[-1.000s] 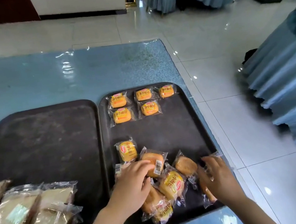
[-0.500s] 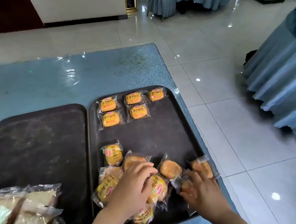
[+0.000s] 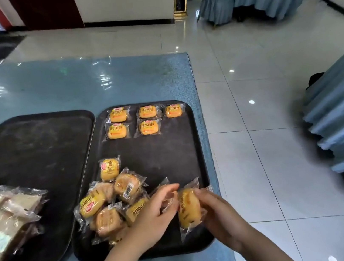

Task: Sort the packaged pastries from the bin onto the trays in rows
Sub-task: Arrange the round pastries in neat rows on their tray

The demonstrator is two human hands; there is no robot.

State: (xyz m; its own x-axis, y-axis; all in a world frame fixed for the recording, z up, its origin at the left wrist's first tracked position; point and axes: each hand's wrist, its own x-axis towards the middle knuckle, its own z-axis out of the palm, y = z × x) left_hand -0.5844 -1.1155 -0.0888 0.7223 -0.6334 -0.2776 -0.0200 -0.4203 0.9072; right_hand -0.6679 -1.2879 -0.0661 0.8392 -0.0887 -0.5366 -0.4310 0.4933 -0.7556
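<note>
Right hand [image 3: 218, 215] curled round one wrapped pastry [image 3: 189, 208], a plump oval bun in crinkled clear film, held tilted above the near right corner of the right tray [image 3: 176, 152]. Left hand [image 3: 154, 215] with fingers half bent, fingertips [image 3: 172, 188] pinching the loose film edge of the same packet. Just left of the hands, an untidy pile of pastries [image 3: 110, 202] lying on the near half of that tray: golden, rounded buns, some label-up with red and yellow print, some turned to show a white barcode patch, wrappers glossy and wrinkled, overlapping one another. At the far end of the tray, five sorted pastries [image 3: 145, 119] laid flat in two rows, three behind and two in front, near one another. Tray itself dark, matte, scuffed, rectangular with rounded corners and a shallow raised rim. Beside it, rims almost touching, a second dark tray [image 3: 35, 150] of the same shape, carrying tan wedge-shaped packets [image 3: 6, 222] in clear film with pale labels at its near left. Both set on a table [image 3: 49, 90] under a shiny blue speckled cover.
</note>
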